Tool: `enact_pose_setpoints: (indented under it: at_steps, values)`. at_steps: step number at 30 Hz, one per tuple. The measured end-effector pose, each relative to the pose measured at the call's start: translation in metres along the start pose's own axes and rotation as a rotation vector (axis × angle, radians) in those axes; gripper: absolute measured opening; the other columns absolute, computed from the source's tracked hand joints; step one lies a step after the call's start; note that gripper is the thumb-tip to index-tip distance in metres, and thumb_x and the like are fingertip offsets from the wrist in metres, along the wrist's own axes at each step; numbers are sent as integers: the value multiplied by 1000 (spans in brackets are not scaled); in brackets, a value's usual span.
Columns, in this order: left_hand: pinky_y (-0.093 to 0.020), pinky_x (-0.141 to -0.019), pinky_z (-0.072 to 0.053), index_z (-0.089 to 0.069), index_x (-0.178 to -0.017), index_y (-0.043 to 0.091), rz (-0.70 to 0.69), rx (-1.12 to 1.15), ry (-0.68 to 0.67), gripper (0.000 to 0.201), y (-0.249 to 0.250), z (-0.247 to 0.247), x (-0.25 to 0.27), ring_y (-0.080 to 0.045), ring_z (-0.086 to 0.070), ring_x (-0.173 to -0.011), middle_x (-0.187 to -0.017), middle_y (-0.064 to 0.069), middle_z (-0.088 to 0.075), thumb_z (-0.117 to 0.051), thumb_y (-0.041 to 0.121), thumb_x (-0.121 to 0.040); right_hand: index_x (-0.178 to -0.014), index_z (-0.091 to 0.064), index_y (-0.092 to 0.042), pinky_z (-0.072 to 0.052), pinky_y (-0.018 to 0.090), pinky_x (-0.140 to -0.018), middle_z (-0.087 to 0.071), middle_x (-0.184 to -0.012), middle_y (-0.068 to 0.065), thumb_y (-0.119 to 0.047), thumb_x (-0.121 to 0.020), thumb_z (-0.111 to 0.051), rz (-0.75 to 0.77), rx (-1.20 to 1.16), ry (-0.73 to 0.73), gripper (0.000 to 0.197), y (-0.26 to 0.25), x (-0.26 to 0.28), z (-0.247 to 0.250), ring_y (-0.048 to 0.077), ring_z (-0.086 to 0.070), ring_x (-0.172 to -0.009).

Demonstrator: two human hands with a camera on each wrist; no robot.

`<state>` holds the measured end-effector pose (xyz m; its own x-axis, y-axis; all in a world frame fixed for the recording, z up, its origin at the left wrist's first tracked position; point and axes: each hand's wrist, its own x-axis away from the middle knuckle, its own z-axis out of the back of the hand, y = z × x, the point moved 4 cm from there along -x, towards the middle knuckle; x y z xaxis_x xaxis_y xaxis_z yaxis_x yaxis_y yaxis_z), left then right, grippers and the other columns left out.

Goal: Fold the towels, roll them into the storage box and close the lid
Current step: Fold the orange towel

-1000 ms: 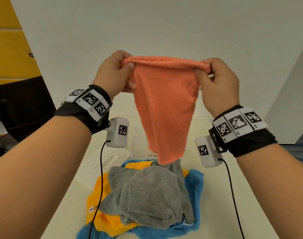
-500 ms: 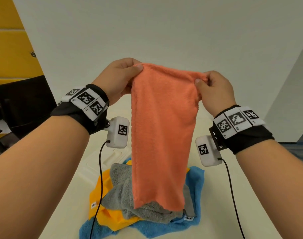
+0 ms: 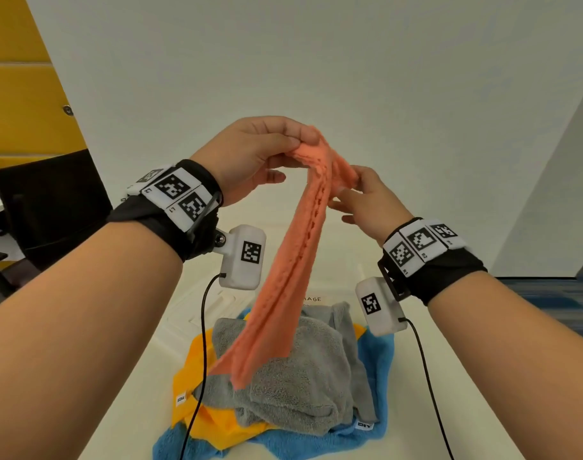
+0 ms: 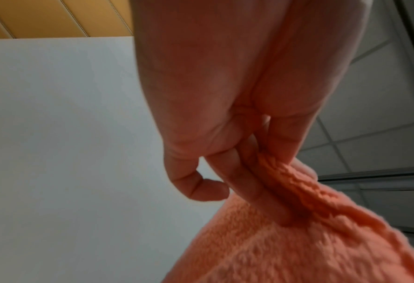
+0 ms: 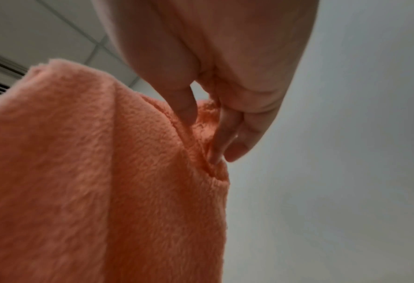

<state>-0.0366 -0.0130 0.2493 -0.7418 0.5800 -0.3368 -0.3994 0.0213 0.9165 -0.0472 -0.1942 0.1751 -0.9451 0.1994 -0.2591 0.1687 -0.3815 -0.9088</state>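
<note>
An orange towel (image 3: 293,270) hangs in the air in front of me, seen nearly edge-on as a narrow strip. My left hand (image 3: 267,151) pinches its top corner between thumb and fingers; the left wrist view shows the orange towel (image 4: 321,229) clamped there. My right hand (image 3: 356,194) pinches the other top edge a little lower, and in the right wrist view thumb and fingers nip the orange towel (image 5: 128,172). Below lies a pile: a grey towel (image 3: 303,370) on a yellow towel (image 3: 197,363) and a blue towel (image 3: 373,366). Behind it a white storage box (image 3: 316,298) is mostly hidden.
The pile lies on a cream table (image 3: 127,393). A white lid-like tray (image 3: 197,307) lies at the back left of the pile. A dark chair (image 3: 47,207) stands off the left side. White walls close the back and right.
The towel hung broad and flat between my hands; now the hands have come together, the left above the right, and the towel has turned edge-on with its lower end swung left.
</note>
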Motion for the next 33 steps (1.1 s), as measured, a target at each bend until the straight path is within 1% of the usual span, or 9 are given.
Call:
enact_pose_setpoints:
  at_steps: [3,8,11,14,17,19,23,28,33]
  values:
    - [-31,-75,-40,-70,-99,20,23,-3,39,28,0,3,0,-14,-66,-95,-100,1,-73,-46,5,-96,-140,-35,-18,-49,42,-96,-43,-140,-1,-39,-96,-50,-10,27,79,51,-4,4,1,12,-66,-95]
    - [-30,-83,-42,-69,-109,26,36,-63,84,35,-2,5,-1,-15,-61,-116,-115,4,-70,-51,2,-91,-100,-51,-25,-53,34,-87,-59,-110,-8,-51,-92,-52,140,-124,191,27,-28,26,10,2,-64,-85]
    - [-25,-79,-46,-68,-113,26,16,-106,114,44,-3,3,-3,-6,-62,-106,-113,8,-70,-50,-5,-88,-110,-45,-24,-49,15,-68,-53,-98,-18,-43,-83,-68,189,113,109,40,-35,36,7,-1,-57,-78]
    - [-19,-79,-49,-67,-115,19,-33,-119,129,53,-2,-1,-6,-7,-65,-103,-110,2,-71,-47,-17,-82,-115,-37,-21,-47,20,-59,-54,-89,-12,-21,-83,-66,146,405,39,42,-23,33,4,6,-58,-77]
    - [-22,-93,-49,-68,-111,17,-107,-187,187,48,1,-2,-7,-7,-67,-103,-107,2,-72,-55,-17,-80,-105,-39,-18,-38,23,-51,-53,-81,-5,-11,-86,-55,107,530,15,26,-4,29,3,9,-53,-68]
    - [-26,-100,-48,-70,-107,19,-137,-260,251,41,2,2,-9,-5,-67,-101,-104,4,-73,-61,-11,-80,-96,-42,-17,-37,25,-51,-52,-80,-3,-10,-86,-51,83,586,-20,15,8,28,1,11,-51,-67]
    - [-22,-96,-49,-74,-100,21,-172,-383,428,28,-2,15,-10,1,-67,-92,-96,9,-73,-66,1,-82,-89,-46,-15,-33,26,-51,-52,-76,-1,-8,-84,-49,11,686,-79,9,32,24,1,18,-51,-67]
    - [-22,-92,-51,-74,-92,32,-89,-470,634,20,-23,42,-10,2,-65,-91,-89,16,-72,-67,16,-83,-90,-48,-15,-31,26,-56,-49,-72,-3,-5,-84,-46,-51,818,-106,12,57,21,9,19,-50,-69]
    - [-25,-92,-51,-75,-98,27,-11,-534,738,20,-38,65,-3,-4,-65,-92,-90,10,-72,-65,18,-84,-104,-43,-20,-36,27,-63,-48,-81,0,-4,-88,-43,-132,802,-107,22,80,18,22,21,-50,-76]
